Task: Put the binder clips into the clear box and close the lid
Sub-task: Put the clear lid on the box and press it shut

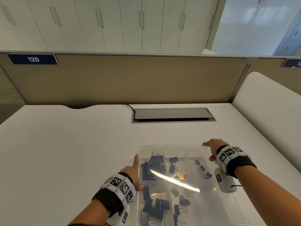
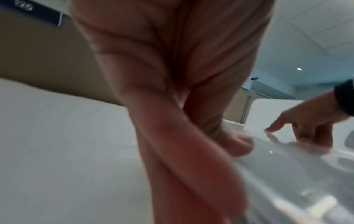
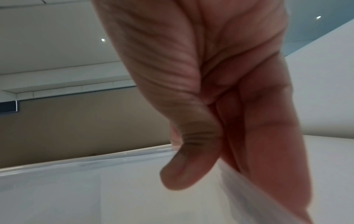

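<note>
A clear box (image 1: 234, 204) sits on the white desk, near me. Several dark blue and black binder clips (image 1: 161, 204) lie in its compartments, seen through the clear lid (image 1: 192, 181) over it. My left hand (image 1: 138, 172) holds the lid's left edge, thumb on top (image 2: 237, 145), index finger straight along the rim. My right hand (image 1: 209, 151) pinches the lid's far right corner, thumb on top (image 3: 184, 174), fingers down the outside. I cannot tell whether the lid (image 2: 277, 174) is seated or just above the rim.
The white desk (image 1: 73, 152) stretches left and beyond the box. A grey cable hatch (image 1: 172, 115) is set into it at the back, before a tan partition (image 1: 130, 79). A white divider (image 1: 268, 103) stands at the right.
</note>
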